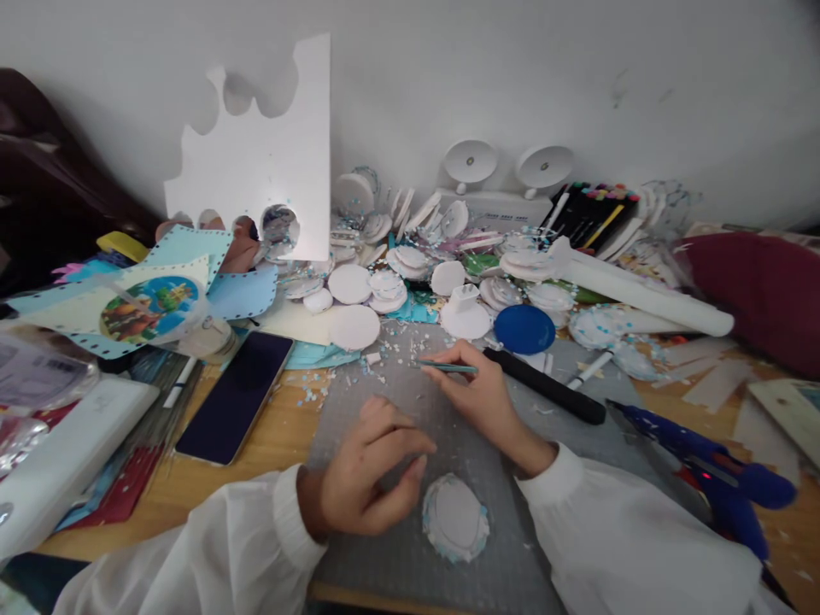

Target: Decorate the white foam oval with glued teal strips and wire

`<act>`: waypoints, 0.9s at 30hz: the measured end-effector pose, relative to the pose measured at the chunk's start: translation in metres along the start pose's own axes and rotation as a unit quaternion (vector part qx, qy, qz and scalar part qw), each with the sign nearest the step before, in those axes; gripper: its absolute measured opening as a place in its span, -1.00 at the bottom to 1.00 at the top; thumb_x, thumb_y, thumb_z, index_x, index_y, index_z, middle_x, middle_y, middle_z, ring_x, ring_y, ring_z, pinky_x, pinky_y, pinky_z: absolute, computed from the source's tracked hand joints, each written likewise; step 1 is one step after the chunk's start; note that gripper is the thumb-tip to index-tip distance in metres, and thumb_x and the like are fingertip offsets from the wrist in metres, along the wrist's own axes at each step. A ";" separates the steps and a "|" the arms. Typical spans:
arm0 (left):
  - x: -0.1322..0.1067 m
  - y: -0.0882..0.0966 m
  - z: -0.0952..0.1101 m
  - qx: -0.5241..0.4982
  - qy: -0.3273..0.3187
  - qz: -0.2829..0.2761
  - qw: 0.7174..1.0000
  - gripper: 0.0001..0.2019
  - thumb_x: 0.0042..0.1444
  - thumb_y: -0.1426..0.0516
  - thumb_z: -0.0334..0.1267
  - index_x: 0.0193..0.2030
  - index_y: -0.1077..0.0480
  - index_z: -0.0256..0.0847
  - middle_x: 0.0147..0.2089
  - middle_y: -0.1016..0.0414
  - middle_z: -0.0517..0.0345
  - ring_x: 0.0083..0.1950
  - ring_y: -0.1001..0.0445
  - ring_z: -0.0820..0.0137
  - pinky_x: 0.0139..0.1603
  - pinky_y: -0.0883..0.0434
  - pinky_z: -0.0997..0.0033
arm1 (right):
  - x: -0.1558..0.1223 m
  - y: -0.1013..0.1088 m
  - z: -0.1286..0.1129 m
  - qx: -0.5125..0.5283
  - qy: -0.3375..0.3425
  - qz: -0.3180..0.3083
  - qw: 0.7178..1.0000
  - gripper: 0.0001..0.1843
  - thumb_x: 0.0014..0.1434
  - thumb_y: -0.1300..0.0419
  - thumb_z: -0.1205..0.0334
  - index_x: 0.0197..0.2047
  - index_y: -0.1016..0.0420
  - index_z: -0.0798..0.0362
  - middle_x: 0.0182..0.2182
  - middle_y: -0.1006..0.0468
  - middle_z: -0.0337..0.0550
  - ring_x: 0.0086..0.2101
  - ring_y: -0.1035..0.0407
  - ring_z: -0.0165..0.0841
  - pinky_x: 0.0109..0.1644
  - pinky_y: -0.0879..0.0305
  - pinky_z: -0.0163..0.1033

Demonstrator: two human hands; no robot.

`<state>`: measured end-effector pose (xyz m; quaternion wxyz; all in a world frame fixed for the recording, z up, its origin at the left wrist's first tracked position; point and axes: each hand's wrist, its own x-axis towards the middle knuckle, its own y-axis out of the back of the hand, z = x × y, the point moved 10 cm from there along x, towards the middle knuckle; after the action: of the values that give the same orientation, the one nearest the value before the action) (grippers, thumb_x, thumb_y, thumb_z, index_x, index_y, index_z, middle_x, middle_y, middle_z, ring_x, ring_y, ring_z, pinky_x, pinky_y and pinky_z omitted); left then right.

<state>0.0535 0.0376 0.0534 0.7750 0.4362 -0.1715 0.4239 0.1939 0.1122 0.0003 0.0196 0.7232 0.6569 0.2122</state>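
Phone [235, 397] flat, dark screen up, on wooden table [285, 440], left side from here. Plastic cup [211, 338] with colourful picture, just beyond. Against pale wall [672, 51]: white two-headed light [490, 207], marker pens [606, 194] beside it. Maroon bundle [756, 299], far right.

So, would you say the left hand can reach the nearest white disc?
Probably yes: the left hand appears empty, and the white disc lies nearby on the gray mat, with nothing between them.
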 end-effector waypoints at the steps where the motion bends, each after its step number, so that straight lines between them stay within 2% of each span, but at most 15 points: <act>1: 0.000 0.000 0.001 0.002 -0.005 -0.003 1.000 -0.74 0.05 -0.05 -0.50 -0.10 -0.36 -0.27 -0.29 -0.43 0.03 -0.29 -0.34 0.33 -0.25 -0.29 0.28 | 0.002 -0.004 0.002 -0.003 -0.001 -0.005 1.000 -0.90 0.10 -0.26 0.20 -0.39 -0.43 0.00 -0.32 -0.62 -0.14 -0.24 -0.51 -0.26 -0.14 -0.41 -0.15; 6: 0.004 -0.001 0.007 0.014 -0.023 -0.011 1.000 -0.75 0.06 -0.04 -0.48 -0.10 -0.35 -0.25 -0.32 -0.44 0.04 -0.32 -0.35 0.34 -0.29 -0.29 0.29 | 0.006 -0.009 0.008 -0.024 -0.013 -0.007 1.000 -0.92 0.08 -0.24 0.23 -0.41 -0.44 0.02 -0.39 -0.61 -0.16 -0.33 -0.49 -0.28 -0.27 -0.40 -0.22; 14: 0.003 -0.004 0.010 0.014 -0.044 -0.016 0.999 -0.75 0.04 -0.05 -0.49 -0.12 -0.35 -0.30 -0.33 -0.44 0.03 -0.33 -0.34 0.34 -0.29 -0.29 0.28 | 0.004 -0.008 0.009 -0.011 -0.028 0.015 0.999 -0.87 0.06 -0.25 0.24 -0.49 -0.41 0.02 -0.50 -0.55 -0.20 -0.40 -0.45 -0.31 -0.30 -0.35 -0.24; 19: 0.003 -0.001 0.007 0.010 -0.030 -0.009 0.999 -0.75 0.05 -0.05 -0.50 -0.12 -0.37 -0.28 -0.31 -0.44 0.02 -0.31 -0.34 0.34 -0.28 -0.30 0.29 | 0.002 0.008 0.004 0.033 -0.052 0.036 0.997 -0.82 0.05 -0.29 0.17 -0.48 -0.39 0.02 -0.58 -0.50 -0.24 -0.51 -0.39 -0.35 -0.42 -0.30 -0.27; 22: 0.004 0.003 0.001 -0.012 0.012 0.007 1.000 -0.74 0.06 -0.04 -0.52 -0.11 -0.37 -0.26 -0.29 -0.44 0.04 -0.27 -0.36 0.35 -0.26 -0.33 0.33 | -0.007 0.026 0.001 0.067 -0.068 0.051 0.994 -0.78 0.06 -0.30 0.12 -0.45 -0.36 0.02 -0.58 -0.48 -0.26 -0.51 -0.38 -0.37 -0.42 -0.27 -0.29; 24: 0.003 0.006 -0.008 -0.034 0.059 0.026 0.997 -0.77 0.09 -0.06 -0.51 -0.12 -0.38 -0.25 -0.29 -0.43 0.06 -0.25 -0.37 0.37 -0.26 -0.34 0.38 | -0.019 0.033 0.003 0.143 -0.096 0.043 0.984 -0.76 0.06 -0.31 0.13 -0.44 -0.33 0.00 -0.59 -0.45 -0.30 -0.51 -0.36 -0.39 -0.42 -0.25 -0.30; 27: 0.001 0.008 -0.023 -0.063 0.127 0.053 0.989 -0.83 0.13 -0.11 -0.46 -0.14 -0.41 -0.25 -0.29 -0.41 0.10 -0.27 -0.35 0.41 -0.27 -0.34 0.43 | -0.041 0.030 0.010 0.285 -0.165 0.006 0.944 -0.71 0.02 -0.35 0.15 -0.45 -0.27 -0.01 -0.62 -0.39 -0.35 -0.56 -0.28 -0.43 -0.46 -0.18 -0.32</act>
<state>0.0454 0.0592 0.0451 0.7927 0.3197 -0.1211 0.5047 0.2234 0.0717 -0.0112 -0.0800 0.7276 0.6730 -0.1061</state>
